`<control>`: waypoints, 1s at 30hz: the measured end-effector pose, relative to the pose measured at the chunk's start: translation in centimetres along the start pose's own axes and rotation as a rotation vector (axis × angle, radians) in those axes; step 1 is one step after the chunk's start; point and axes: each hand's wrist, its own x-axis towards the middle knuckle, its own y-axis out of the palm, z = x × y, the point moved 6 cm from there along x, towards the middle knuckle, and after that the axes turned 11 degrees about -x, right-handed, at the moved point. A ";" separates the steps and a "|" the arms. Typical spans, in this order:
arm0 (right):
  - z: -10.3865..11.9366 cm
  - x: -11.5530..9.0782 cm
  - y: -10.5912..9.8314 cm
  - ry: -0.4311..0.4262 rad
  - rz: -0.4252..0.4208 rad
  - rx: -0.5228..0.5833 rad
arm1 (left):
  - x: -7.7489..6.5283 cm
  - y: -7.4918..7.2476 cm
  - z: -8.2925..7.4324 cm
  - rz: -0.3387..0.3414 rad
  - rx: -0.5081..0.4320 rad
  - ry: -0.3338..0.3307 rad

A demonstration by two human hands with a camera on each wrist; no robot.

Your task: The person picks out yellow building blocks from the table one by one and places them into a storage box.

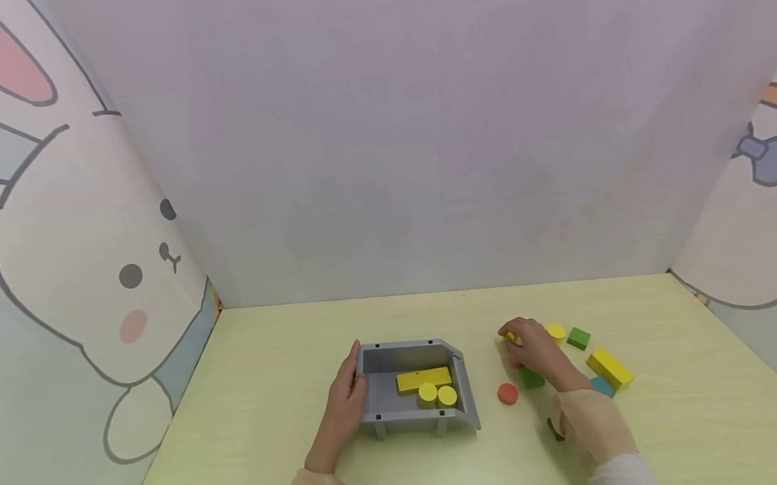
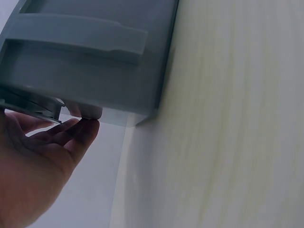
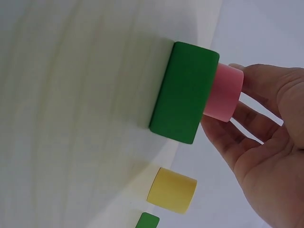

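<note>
My left hand grips the left end of a grey plastic bin, thumb at its rim. In the left wrist view the fingers of that hand touch the end of the bin. Inside the bin lie a long yellow block and two yellow cylinders. On the right, my right hand pinches a small yellow block, mostly covered by the fingers. Just beside this hand are a red cylinder and a green block, which hide its fingertips in the right wrist view.
Around the right forearm lie a red disc, a yellow cylinder, a small green block, a long yellow block and a blue block. A pale wall stands behind the light wooden table.
</note>
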 end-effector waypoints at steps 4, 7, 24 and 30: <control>0.1 0.0 0.0 0.000 -0.004 0.000 | -0.3 0.0 -2.1 0.003 -0.010 -0.002; 0.0 0.0 0.0 0.016 0.004 0.006 | -0.5 -0.1 -3.5 0.005 -0.012 -0.006; 1.0 -0.4 -0.7 -0.016 -0.046 0.000 | 0.0 0.0 -0.1 -0.003 -0.007 -0.014; 1.6 -0.5 -1.0 -0.026 -0.081 -0.010 | 0.0 0.0 0.3 -0.005 -0.020 -0.005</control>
